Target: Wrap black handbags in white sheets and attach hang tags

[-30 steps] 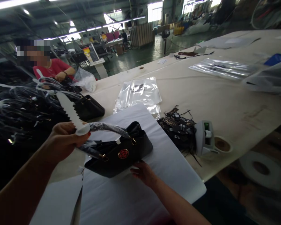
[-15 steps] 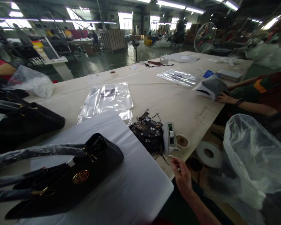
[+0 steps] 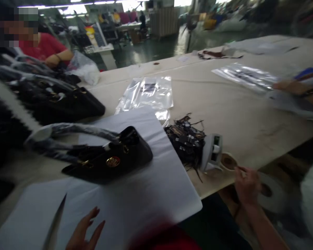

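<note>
A black handbag [image 3: 130,161] with a round gold emblem and wrapped handles lies on white sheets of paper [image 3: 169,194]. My left hand [image 3: 83,231] is low over the paper, in front of the bag, its fingers apart and holding nothing. At the table's right edge, my right hand [image 3: 247,184] has its fingers drawn together; whatever is between them is too small and blurred to make out. Just beyond that hand are a roll of tape [image 3: 232,167] and a grey tape dispenser [image 3: 205,154]. Black tags with cords [image 3: 185,144] are heaped left of the dispenser.
Clear plastic bags [image 3: 153,93] lie stacked behind the handbag, and more plastic bags [image 3: 240,78] lie farther right. Other black handbags [image 3: 86,104] stand at left near a person in red [image 3: 50,45]. Another person's hand [image 3: 292,86] reaches in at right.
My view has swung left and down. My left hand has come into view over the paper. My right hand has drawn away from the dispenser. The co-worker's hand at right now reaches toward the plastic bags.
</note>
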